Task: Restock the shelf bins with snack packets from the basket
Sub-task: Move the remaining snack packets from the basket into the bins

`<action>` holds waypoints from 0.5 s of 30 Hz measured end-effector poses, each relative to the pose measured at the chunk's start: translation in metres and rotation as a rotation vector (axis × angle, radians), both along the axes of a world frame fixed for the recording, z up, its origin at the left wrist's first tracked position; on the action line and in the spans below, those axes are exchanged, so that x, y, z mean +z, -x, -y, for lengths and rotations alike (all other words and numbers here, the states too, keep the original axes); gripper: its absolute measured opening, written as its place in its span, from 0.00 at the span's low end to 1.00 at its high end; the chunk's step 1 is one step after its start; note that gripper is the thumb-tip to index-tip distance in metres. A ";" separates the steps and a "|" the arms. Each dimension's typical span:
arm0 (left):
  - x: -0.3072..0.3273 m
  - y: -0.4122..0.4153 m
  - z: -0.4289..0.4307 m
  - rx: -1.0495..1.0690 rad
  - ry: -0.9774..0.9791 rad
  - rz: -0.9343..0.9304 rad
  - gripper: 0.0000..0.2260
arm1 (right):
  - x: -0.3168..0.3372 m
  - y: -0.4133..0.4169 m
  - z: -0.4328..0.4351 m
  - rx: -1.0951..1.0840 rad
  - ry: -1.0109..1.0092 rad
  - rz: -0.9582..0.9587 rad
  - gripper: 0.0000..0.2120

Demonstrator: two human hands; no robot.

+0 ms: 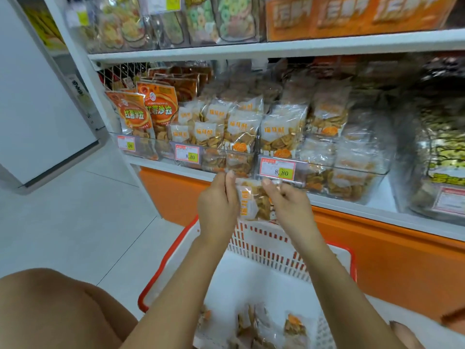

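1. Holding one snack packet (251, 202) between both hands: my left hand (217, 207) pinches its upper left corner with curled fingers and thumb, and my right hand (289, 207) pinches the upper right corner the same way.
2. The packet hangs upright between the two hands, clear film with a white label and brown snack pieces inside.
3. Directly beyond my fingertips stand two clear shelf bins. The middle bin (219, 159) is ahead of my left hand, the right bin (352, 177) ahead of and outward from my right hand. Both hold packets of the same kind, mostly standing upright.
4. The packet's top edge sits just below the bin fronts; whether it touches them I cannot tell.
5. Each bin front carries a price tag reading 8.80: one (187, 154) beyond my left hand, one (276, 168) just above my right thumb.
6. Further outward from my left hand, orange-red packets (151, 114) stand in a separate bin.
7. Below my wrists is the basket (164, 263), white with a red rim, its slotted far wall under the held packet.
8. Several loose packets (266, 328) lie on the basket floor, near my forearms and well below the hands.
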State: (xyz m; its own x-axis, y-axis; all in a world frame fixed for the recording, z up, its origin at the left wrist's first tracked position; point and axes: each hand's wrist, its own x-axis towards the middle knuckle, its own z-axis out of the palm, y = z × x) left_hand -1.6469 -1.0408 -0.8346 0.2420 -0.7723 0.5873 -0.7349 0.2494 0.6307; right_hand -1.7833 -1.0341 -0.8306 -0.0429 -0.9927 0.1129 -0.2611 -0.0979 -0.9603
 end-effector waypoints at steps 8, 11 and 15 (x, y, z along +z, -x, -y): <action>0.028 0.023 0.004 -0.148 0.083 -0.068 0.14 | 0.016 0.017 -0.001 -0.148 -0.150 0.354 0.27; 0.039 0.021 0.015 -0.256 0.085 0.022 0.15 | 0.016 0.035 0.003 -0.044 -0.229 0.455 0.25; 0.059 0.023 0.030 -0.414 0.012 0.209 0.17 | 0.046 0.076 0.005 0.242 -0.007 0.040 0.13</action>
